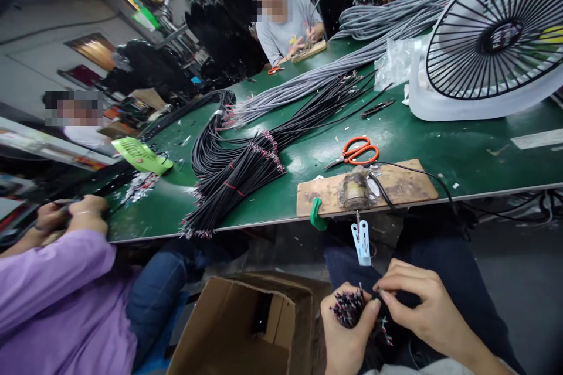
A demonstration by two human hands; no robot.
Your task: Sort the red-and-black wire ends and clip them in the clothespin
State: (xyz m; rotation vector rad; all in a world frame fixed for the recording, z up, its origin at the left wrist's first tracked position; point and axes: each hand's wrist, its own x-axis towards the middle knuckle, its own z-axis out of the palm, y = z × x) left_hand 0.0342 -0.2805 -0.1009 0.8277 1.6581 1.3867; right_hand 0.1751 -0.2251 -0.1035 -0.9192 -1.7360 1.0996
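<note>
A bundle of black wires [346, 308] sits in a worker's left hand [349, 328], over the lap and below the near edge of a green tabletop [466, 149]. Its pink-and-white tips face up; the long axis appears to run down through the fist, where the hand hides most of it. The left fingers wrap the bundle. The right hand [433, 307] is just beside, thumb and forefinger pressed together near the left thumb; what they pinch is too small to tell. From those fingers the tips lie just to the left, the enclosing left hand being nearer. Above, a blue clothes peg [363, 240] hangs past the near edge from a device on a wooden board [409, 179]. Orange-handled scissors [360, 151] lie beyond it; more black wires [233, 181] reach the near edge farther left. An open cardboard box [206, 325] stands below, beside a co-worker's purple sleeve [61, 263].
</note>
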